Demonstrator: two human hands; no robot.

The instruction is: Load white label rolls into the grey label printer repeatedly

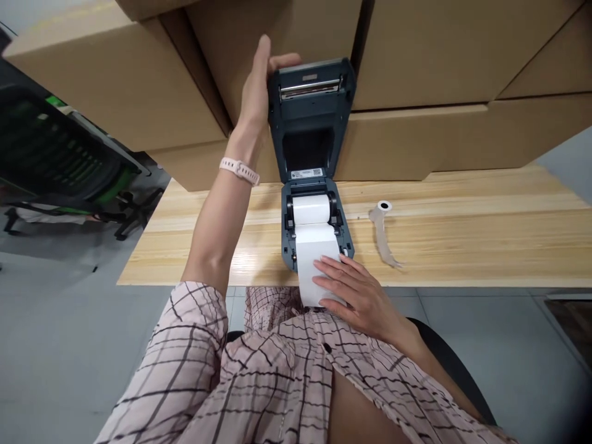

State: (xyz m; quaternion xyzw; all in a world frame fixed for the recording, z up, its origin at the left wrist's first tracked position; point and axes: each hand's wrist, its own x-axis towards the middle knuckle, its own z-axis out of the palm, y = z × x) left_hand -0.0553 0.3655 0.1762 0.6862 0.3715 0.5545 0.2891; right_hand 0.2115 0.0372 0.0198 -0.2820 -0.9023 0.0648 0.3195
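Observation:
A dark blue-grey label printer (287, 240) stands on the wooden table, its lid (309, 114) raised upright. Inside it lies a white label roll (311, 209), with a strip of labels (308, 271) running out over the front edge toward my body. My left hand (259, 86) is wrapped round the upper left edge of the lid; some of its fingers are hidden behind it. My right hand (354, 290) rests with its fingers stretched out flat on the right side of the label strip, by the printer's front right corner.
Large cardboard boxes (416, 142) stand close behind the printer. A small paper roll (382, 208) with a loose curled tail lies right of it on the table (462, 228). An office chair (69, 154) is at the far left.

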